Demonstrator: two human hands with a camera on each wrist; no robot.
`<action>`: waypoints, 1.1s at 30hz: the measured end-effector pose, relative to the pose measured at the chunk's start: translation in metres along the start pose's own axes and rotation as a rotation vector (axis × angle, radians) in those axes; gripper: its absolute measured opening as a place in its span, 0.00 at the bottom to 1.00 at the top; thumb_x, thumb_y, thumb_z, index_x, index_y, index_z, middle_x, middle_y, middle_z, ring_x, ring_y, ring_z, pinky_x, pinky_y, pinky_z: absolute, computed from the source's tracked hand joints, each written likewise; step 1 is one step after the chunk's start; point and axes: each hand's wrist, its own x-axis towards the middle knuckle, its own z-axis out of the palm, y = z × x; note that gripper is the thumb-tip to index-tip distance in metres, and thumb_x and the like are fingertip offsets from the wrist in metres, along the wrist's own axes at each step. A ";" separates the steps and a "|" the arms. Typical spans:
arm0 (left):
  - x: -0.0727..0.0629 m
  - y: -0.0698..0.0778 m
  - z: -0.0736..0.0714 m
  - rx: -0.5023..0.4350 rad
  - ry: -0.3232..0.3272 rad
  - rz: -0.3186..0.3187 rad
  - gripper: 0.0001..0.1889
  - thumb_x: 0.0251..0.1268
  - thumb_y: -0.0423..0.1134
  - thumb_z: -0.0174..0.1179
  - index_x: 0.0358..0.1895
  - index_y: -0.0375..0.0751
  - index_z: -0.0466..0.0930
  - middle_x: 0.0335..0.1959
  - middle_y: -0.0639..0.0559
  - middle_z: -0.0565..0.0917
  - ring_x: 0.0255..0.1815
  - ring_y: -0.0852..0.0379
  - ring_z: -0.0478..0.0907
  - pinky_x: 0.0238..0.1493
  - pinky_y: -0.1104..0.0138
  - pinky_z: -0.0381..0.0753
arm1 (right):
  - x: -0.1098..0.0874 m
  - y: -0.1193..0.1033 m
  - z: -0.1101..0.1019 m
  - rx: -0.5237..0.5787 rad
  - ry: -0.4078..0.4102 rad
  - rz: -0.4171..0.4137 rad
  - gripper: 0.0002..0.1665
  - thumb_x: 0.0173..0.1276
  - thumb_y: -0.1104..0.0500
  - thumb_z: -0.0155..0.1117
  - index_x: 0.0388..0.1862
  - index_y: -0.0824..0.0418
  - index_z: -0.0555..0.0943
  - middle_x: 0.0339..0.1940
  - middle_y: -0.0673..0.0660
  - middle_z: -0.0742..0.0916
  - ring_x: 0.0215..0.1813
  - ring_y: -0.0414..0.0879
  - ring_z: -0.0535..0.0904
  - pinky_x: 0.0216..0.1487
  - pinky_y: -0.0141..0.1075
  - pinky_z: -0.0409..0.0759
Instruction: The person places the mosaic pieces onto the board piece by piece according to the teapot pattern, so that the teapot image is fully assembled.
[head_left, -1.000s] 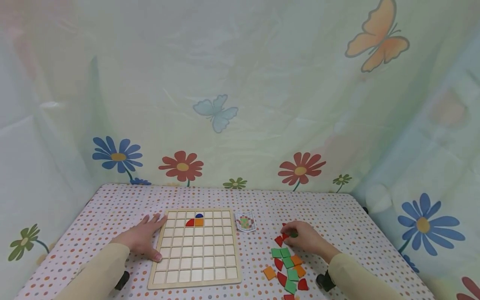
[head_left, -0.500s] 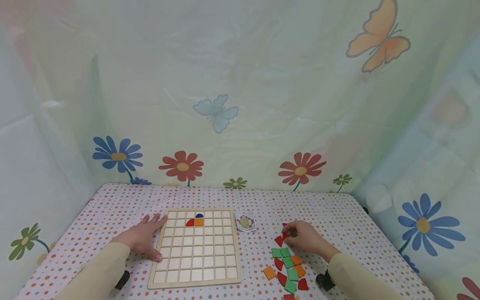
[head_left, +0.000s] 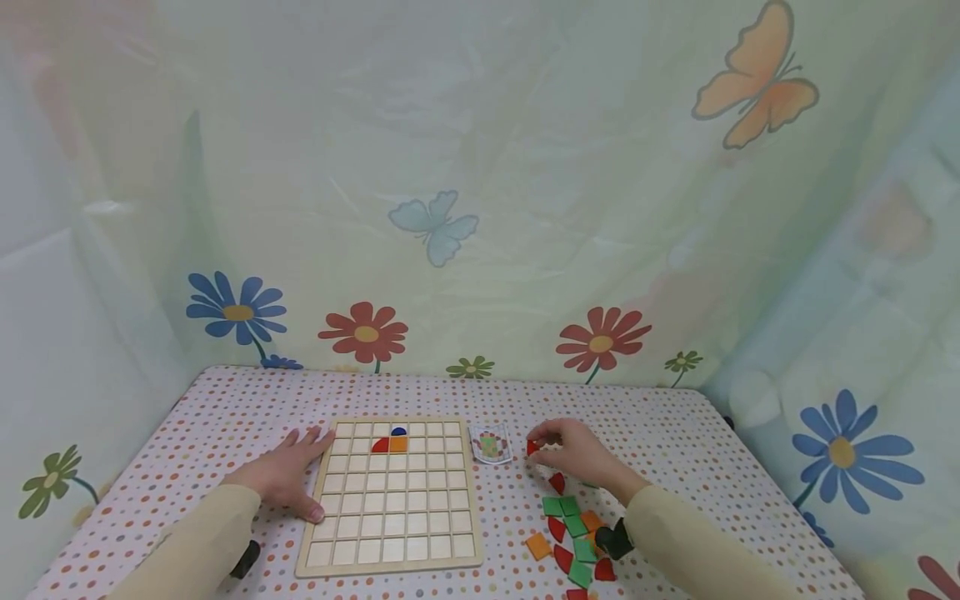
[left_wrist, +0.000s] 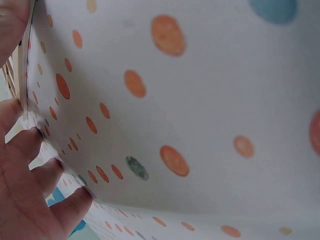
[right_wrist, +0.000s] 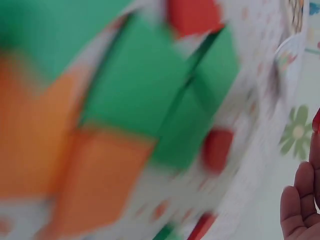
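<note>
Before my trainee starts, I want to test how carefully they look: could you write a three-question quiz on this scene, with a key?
1. What colour is the piece in the grip of the right hand: (a) green, (b) red, (c) orange?
2. True or false: in the head view, the left hand is at the left edge of the grid board.
3. How many pieces lie on the grid board?

Key: 1. b. 2. True. 3. Three: blue piece, red piece, orange piece.
</note>
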 end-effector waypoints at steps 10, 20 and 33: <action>0.002 -0.002 0.000 0.011 0.008 0.000 0.65 0.36 0.51 0.83 0.81 0.39 0.55 0.83 0.30 0.48 0.82 0.24 0.39 0.72 0.25 0.51 | 0.026 -0.042 0.027 0.099 -0.099 -0.136 0.12 0.65 0.63 0.73 0.48 0.62 0.86 0.42 0.52 0.88 0.45 0.43 0.81 0.53 0.43 0.82; 0.004 -0.003 0.000 -0.001 0.011 0.006 0.65 0.36 0.50 0.84 0.82 0.39 0.54 0.83 0.30 0.48 0.82 0.24 0.38 0.73 0.26 0.50 | 0.050 -0.077 0.055 0.127 -0.169 -0.175 0.13 0.66 0.61 0.74 0.49 0.61 0.87 0.43 0.51 0.88 0.45 0.42 0.80 0.50 0.39 0.80; 0.004 -0.003 0.002 0.007 0.013 -0.001 0.65 0.36 0.51 0.84 0.82 0.41 0.54 0.83 0.31 0.49 0.82 0.25 0.39 0.72 0.26 0.51 | 0.076 -0.111 0.088 -0.009 -0.236 -0.144 0.11 0.62 0.64 0.76 0.44 0.62 0.88 0.36 0.51 0.87 0.37 0.41 0.77 0.43 0.34 0.79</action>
